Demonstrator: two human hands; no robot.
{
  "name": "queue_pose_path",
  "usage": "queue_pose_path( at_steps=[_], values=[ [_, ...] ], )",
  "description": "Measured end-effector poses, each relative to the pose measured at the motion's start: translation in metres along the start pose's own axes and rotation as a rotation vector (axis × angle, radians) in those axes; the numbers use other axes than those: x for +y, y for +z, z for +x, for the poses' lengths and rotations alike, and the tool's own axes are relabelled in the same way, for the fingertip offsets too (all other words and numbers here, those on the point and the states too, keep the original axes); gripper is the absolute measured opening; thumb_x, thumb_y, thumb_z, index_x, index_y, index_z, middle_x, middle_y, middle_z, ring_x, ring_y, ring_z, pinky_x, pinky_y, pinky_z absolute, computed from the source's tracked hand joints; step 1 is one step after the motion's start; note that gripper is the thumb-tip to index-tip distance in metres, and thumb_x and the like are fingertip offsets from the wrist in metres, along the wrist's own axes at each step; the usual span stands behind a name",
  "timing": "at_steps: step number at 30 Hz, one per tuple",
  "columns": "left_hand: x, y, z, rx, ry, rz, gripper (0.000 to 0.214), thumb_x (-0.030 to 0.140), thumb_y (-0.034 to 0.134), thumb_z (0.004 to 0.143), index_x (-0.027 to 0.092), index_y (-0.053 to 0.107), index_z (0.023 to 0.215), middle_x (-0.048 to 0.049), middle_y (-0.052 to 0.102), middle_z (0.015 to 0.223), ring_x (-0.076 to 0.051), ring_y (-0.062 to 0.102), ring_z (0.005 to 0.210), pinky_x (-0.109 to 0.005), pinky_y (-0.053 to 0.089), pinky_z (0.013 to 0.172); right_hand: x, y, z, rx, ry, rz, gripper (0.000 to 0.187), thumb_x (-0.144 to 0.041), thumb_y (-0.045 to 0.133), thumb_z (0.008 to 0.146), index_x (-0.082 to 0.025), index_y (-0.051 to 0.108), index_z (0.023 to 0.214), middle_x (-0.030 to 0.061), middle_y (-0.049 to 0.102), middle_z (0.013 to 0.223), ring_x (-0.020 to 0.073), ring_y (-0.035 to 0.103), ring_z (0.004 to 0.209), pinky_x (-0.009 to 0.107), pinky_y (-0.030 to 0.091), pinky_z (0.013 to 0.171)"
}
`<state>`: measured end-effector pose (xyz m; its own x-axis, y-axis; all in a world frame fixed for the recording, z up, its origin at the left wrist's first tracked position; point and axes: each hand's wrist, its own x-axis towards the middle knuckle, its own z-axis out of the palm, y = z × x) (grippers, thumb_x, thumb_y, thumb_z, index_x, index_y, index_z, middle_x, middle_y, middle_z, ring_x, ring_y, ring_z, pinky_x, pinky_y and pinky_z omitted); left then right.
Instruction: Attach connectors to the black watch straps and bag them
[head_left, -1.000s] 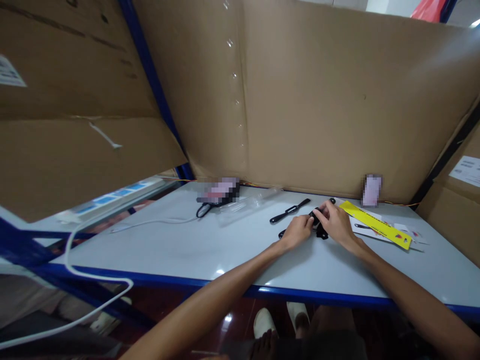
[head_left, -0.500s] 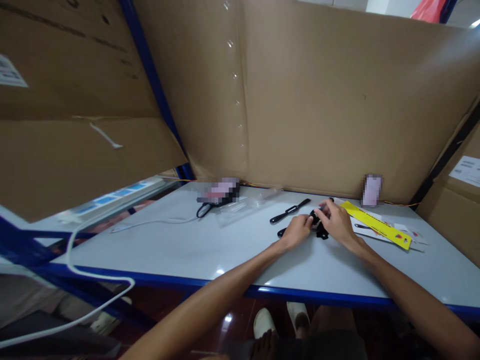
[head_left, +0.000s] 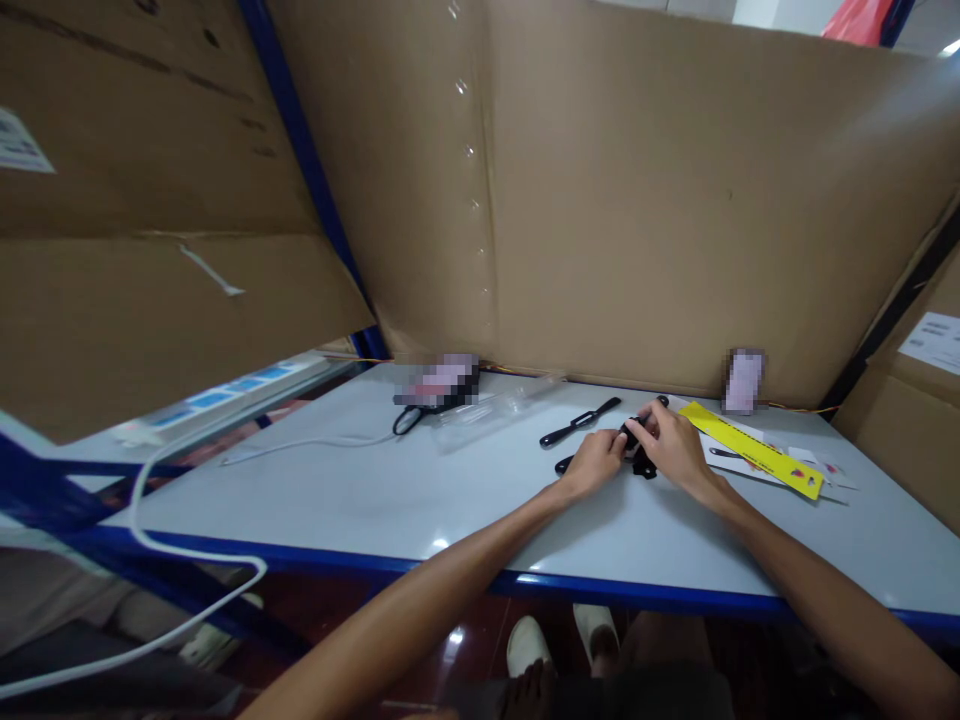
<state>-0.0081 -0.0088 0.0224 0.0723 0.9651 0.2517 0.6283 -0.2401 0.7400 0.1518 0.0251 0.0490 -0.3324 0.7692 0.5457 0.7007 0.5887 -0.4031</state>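
Observation:
My left hand and my right hand are close together over the right half of the table. Both are closed on a black part, mostly hidden by the fingers, so its kind does not show. One black end of it sticks out under my left wrist, another above my right fingers. A small black piece hangs or lies just below, between the hands. Beyond my left hand lies a flat black bar with a slot in its middle, touched by neither hand.
A yellow printed card lies on white printed sheets right of my hands. Clear plastic packaging and a blurred dark device with a cable are to the left. A blurred upright phone-like object leans on the cardboard wall.
My right fingers have shifted very slightly on the black part. Everything else stays where it was.

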Motion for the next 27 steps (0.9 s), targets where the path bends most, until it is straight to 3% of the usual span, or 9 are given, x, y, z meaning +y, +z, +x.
queue_pose_path(
  at_steps=[2,5,8,11,14,17,19,24,27],
  values=[
    [-0.0006,0.0004,-0.0002,-0.005,-0.002,-0.001,0.04,0.03,0.04,0.1,0.014,0.07,0.077,-0.0092,0.071,0.077,-0.02,0.06,0.072,-0.028,0.038,0.068,0.002,0.0016,0.0012,-0.041,0.041,-0.02,0.016,-0.038,0.064,0.093,-0.022,0.067,0.092,0.0014,0.069,0.073,0.0202,0.063,0.068,0.029,0.04,0.063],
    [-0.0019,0.0014,0.0004,-0.014,-0.008,-0.006,0.039,0.029,0.041,0.1,0.013,0.071,0.078,-0.0093,0.072,0.077,-0.02,0.061,0.072,-0.028,0.038,0.067,0.0045,0.0027,0.0001,-0.061,-0.043,0.016,0.008,-0.026,0.062,0.093,-0.022,0.067,0.088,0.0024,0.071,0.08,0.0194,0.064,0.073,0.029,0.042,0.067],
    [-0.0022,0.0015,0.0015,-0.012,-0.01,-0.021,0.039,0.028,0.041,0.1,0.013,0.071,0.081,-0.0097,0.072,0.079,-0.02,0.062,0.074,-0.028,0.039,0.068,0.0034,0.0015,-0.0033,-0.048,-0.196,0.044,0.022,-0.01,0.052,0.09,-0.023,0.07,0.09,0.0049,0.071,0.096,0.02,0.065,0.087,0.029,0.044,0.073],
    [-0.0012,0.0005,0.0018,-0.006,-0.016,-0.018,0.038,0.027,0.041,0.099,0.013,0.07,0.08,-0.0094,0.072,0.078,-0.02,0.061,0.074,-0.028,0.037,0.068,0.0,-0.0006,-0.0049,-0.001,-0.238,0.077,0.028,-0.006,0.049,0.086,-0.023,0.071,0.091,0.0067,0.069,0.106,0.0208,0.065,0.097,0.029,0.046,0.077],
    [0.0003,-0.0003,0.0011,-0.009,-0.012,-0.006,0.038,0.027,0.041,0.099,0.014,0.068,0.076,-0.0079,0.07,0.075,-0.019,0.058,0.071,-0.029,0.035,0.067,-0.0029,-0.0021,-0.003,0.042,-0.127,0.07,0.015,-0.022,0.054,0.094,-0.022,0.069,0.096,0.0064,0.071,0.097,0.0205,0.066,0.085,0.029,0.045,0.072],
    [0.001,-0.0002,0.0002,0.002,-0.014,0.008,0.039,0.028,0.041,0.099,0.015,0.067,0.072,-0.0068,0.068,0.071,-0.018,0.055,0.068,-0.029,0.034,0.065,-0.0035,-0.002,-0.0002,-0.009,0.036,-0.039,0.021,-0.04,0.058,0.097,-0.022,0.067,0.092,0.003,0.069,0.074,0.0205,0.063,0.068,0.029,0.037,0.062],
    [0.0008,0.0001,-0.0001,0.011,-0.025,0.008,0.039,0.028,0.042,0.099,0.015,0.067,0.072,-0.0067,0.068,0.071,-0.018,0.055,0.067,-0.029,0.033,0.065,-0.0025,-0.0012,0.0005,-0.064,0.088,-0.1,0.023,-0.043,0.063,0.095,-0.022,0.066,0.085,0.0021,0.068,0.068,0.0203,0.062,0.065,0.028,0.034,0.06],
    [-0.0009,-0.0001,0.0016,0.009,-0.027,-0.013,0.038,0.028,0.042,0.099,0.014,0.067,0.073,-0.0066,0.068,0.071,-0.018,0.056,0.068,-0.028,0.034,0.065,0.0034,-0.0008,-0.0001,-0.1,-0.093,-0.054,0.01,-0.022,0.06,0.092,-0.023,0.065,0.084,0.0024,0.072,0.08,0.0188,0.063,0.073,0.027,0.036,0.064],
    [-0.0015,-0.0004,0.0028,0.009,-0.031,-0.027,0.038,0.027,0.042,0.099,0.014,0.066,0.073,-0.0068,0.068,0.071,-0.018,0.056,0.068,-0.028,0.034,0.065,0.0055,-0.0016,0.0,-0.049,-0.15,0.001,0.014,-0.014,0.056,0.089,-0.023,0.067,0.092,0.0036,0.073,0.089,0.0187,0.065,0.079,0.027,0.04,0.069]
  ],
)
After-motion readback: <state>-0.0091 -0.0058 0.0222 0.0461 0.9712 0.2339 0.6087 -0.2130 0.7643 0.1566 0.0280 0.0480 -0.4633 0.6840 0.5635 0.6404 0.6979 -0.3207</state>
